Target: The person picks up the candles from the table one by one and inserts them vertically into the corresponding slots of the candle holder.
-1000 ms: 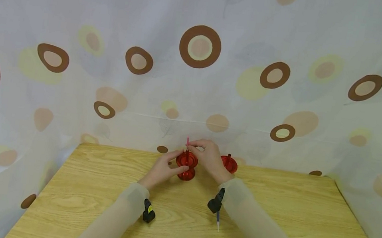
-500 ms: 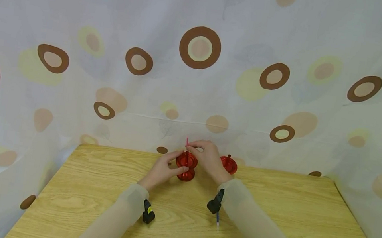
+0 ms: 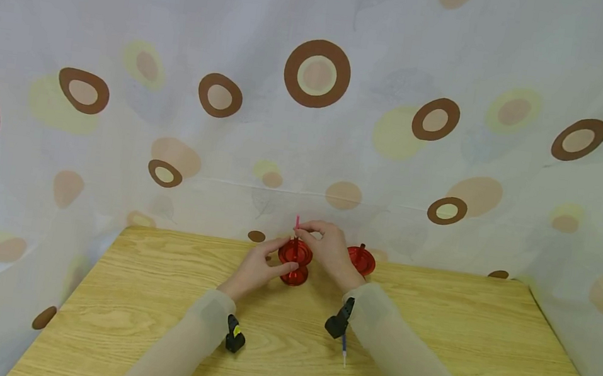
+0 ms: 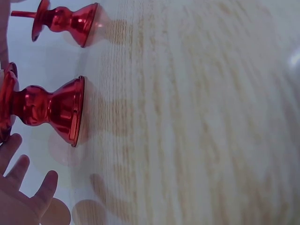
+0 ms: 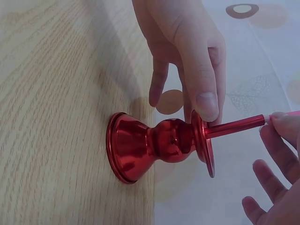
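Note:
A red, shiny metal candle holder [image 5: 171, 140] stands upright near the table's back edge, with a flared base, a dish and a thin tube rising from its middle. My left hand [image 3: 258, 269] holds its dish by the rim, thumb on top in the right wrist view. Over it, my right hand [image 3: 330, 250] pinches a thin pink candle [image 3: 298, 220] between thumb and forefinger. The candle's pale lower end meets the top of the tube; whether it sits inside is too small to tell. The right hand's other fingers are spread apart.
A second red candle holder [image 3: 363, 261] stands to the right, partly behind the right hand. A thin blue stick with a white tip [image 3: 344, 350] lies on the wooden table [image 3: 459, 336] by the right forearm. A patterned cloth [image 3: 306, 150] hangs behind and along both sides.
Almost nothing differs. Both hands stay at the candle holder, and the pink candle keeps its place above the tube, apart from a tiny shift.

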`<state>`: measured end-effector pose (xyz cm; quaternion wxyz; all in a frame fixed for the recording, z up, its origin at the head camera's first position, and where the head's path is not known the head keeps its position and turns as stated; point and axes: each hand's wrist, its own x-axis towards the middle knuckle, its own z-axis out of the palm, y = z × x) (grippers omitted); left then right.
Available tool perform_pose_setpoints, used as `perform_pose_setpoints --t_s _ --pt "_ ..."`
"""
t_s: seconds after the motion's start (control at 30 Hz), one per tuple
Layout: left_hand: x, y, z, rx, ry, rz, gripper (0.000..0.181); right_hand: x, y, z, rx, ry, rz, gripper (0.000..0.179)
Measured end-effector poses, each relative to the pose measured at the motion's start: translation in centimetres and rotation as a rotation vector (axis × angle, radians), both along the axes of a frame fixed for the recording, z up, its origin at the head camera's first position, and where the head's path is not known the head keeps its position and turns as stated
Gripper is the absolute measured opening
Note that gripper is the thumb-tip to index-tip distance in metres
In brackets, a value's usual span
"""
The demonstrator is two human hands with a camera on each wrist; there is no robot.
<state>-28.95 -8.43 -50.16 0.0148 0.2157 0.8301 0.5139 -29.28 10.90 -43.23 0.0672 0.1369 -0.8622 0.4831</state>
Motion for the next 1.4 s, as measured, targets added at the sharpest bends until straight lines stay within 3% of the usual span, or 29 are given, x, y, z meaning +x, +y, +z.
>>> perform_pose_setpoints --t_s 0.57,0.97,1.1,1.4 --pt "-0.03 -0.11 -0.04 -0.001 0.000 -0.008 0.071 0.18 -0.12 -0.01 0.025 0.011 0.007 0.020" --pt "-0.11 0.00 -0.09 0.005 -0.014 -0.004 0.070 -0.18 -0.24 -0.19 0.139 0.066 0.031 0.019" --pt "-0.08 -0.02 -0.12 0.006 -0.015 -0.007 0.070 -0.16 -0.23 -0.37 0.134 0.049 0.024 0.019" --pt "-0.16 -0.06 -0.12 0.005 0.004 -0.006 0.069 -0.06 -0.07 -0.35 0.111 0.111 0.062 0.016"
